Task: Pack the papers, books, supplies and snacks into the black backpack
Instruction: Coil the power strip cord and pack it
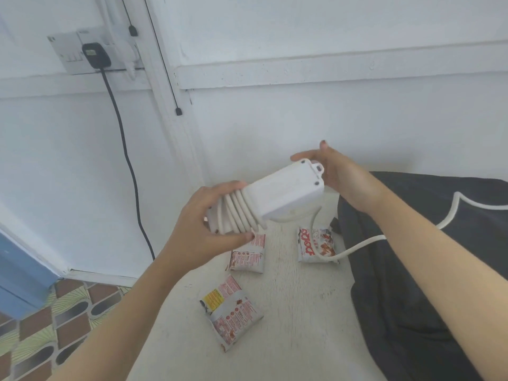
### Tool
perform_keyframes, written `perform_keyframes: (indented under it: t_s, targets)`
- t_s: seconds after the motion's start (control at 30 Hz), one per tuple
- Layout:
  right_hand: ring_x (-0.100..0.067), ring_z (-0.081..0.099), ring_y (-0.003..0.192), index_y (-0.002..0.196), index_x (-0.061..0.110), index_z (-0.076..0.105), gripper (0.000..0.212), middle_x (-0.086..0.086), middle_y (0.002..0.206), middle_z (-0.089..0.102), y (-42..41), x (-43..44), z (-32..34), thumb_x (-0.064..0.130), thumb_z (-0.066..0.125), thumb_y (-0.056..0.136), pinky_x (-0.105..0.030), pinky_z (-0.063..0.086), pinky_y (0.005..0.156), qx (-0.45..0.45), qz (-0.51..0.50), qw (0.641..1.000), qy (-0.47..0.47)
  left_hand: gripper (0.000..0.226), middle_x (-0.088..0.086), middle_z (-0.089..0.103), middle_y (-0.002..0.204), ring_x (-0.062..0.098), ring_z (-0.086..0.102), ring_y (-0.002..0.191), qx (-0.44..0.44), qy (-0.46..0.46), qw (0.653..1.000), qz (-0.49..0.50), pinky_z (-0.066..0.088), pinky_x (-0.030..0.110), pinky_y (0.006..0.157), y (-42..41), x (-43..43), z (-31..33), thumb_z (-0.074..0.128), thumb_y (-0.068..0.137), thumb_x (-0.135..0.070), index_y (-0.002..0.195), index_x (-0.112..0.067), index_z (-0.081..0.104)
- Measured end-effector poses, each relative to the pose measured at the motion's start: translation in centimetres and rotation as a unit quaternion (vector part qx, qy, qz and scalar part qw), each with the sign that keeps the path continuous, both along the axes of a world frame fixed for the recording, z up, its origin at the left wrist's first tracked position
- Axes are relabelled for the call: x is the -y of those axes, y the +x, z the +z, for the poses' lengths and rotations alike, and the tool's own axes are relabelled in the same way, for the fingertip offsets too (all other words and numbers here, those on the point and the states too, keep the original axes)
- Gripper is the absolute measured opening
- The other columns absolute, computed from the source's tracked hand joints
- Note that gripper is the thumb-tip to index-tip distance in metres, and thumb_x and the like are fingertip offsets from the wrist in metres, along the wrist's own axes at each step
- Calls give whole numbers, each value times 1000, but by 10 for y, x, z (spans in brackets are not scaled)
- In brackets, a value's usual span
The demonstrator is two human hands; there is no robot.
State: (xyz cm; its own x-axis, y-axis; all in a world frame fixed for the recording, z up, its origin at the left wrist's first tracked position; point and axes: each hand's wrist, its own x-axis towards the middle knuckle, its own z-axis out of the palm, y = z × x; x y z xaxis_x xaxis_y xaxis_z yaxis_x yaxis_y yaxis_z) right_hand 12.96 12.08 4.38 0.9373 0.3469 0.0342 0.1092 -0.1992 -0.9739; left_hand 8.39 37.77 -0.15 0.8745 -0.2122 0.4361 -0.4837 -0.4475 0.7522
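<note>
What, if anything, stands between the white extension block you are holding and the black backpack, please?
Nothing solid. The extension block, gripped by the left hand and steadied by the right hand, hangs just left of the backpack. Only its own loose cord trails over one snack packet onto it.

A white, scuffed tabletop carries a black backpack, which lies along its 3 o'clock side. Three red-and-white snack packets lie flat on the bare surface: the near packet at 7 o'clock, the middle packet at 11 o'clock and the far packet at 1 o'clock, just beside the backpack. A white cable crosses the far packet and runs over the backpack.
</note>
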Motion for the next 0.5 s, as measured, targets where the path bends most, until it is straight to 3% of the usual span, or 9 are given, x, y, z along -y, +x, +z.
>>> perform_keyframes:
  t_s: [0.03,0.07,0.1,0.13,0.2,0.23,0.3,0.4,0.5]
  targets:
    - [-26,47,128,136,5,45,43,-13,137,50,-5,-4,-6,21,20,105,-39,31,109,-21,26,999,1,68,-5,53,116,11,50,111,4,-7,1000,2,52,23,78,0,0,4,78,55,-44,119,-46,54]
    - [-25,48,127,136,6,46,38,-12,137,50,-1,0,-16,11,28,103,-39,34,106,6,-12,998,-63,69,-6,53,117,13,51,112,9,-13,1000,4,53,30,80,0,-1,7,78,56,-43,120,-44,54]
    - [-20,54,121,130,16,55,35,-8,132,57,5,4,-36,10,35,101,-40,37,105,73,14,988,-132,69,-7,53,118,15,51,113,16,-18,1000,8,53,38,83,1,-1,10,79,57,-42,121,-42,54]
    - [-11,61,110,116,28,65,32,-1,118,67,10,1,-54,17,38,101,-40,36,107,88,63,987,-121,69,-8,53,120,16,50,114,26,-21,999,15,52,44,86,2,-1,13,78,58,-42,122,-40,54]
    - [-3,66,80,100,30,70,38,6,86,74,0,-9,-59,33,32,102,-17,38,96,39,57,986,-154,68,-12,52,122,14,48,117,41,-24,998,42,49,50,91,4,-4,18,77,58,-43,122,-41,53]
    - [-6,62,64,100,24,69,37,5,72,71,-7,-19,-49,34,33,102,-13,43,79,14,29,988,-154,68,-13,52,123,11,48,117,41,-29,997,61,48,49,92,7,-6,19,77,58,-44,122,-43,53]
    - [-9,45,46,95,15,70,29,5,53,60,-19,-26,-43,31,46,98,-20,42,56,79,15,985,-151,68,-11,53,123,8,49,116,34,-38,994,100,47,45,95,11,-10,20,76,56,-46,121,-45,52]
    - [-4,40,45,86,8,70,21,3,55,52,-28,-36,-39,23,57,93,-16,35,48,169,37,972,-162,70,-3,53,120,6,49,110,18,-33,987,157,46,29,90,18,-15,14,78,56,-44,121,-45,51]
    - [-8,39,47,80,7,67,25,3,54,44,-36,-40,-36,22,53,95,-16,29,46,219,30,953,-208,71,1,50,116,-7,47,100,6,-5,984,180,38,10,77,21,-11,2,82,61,-37,124,-43,49]
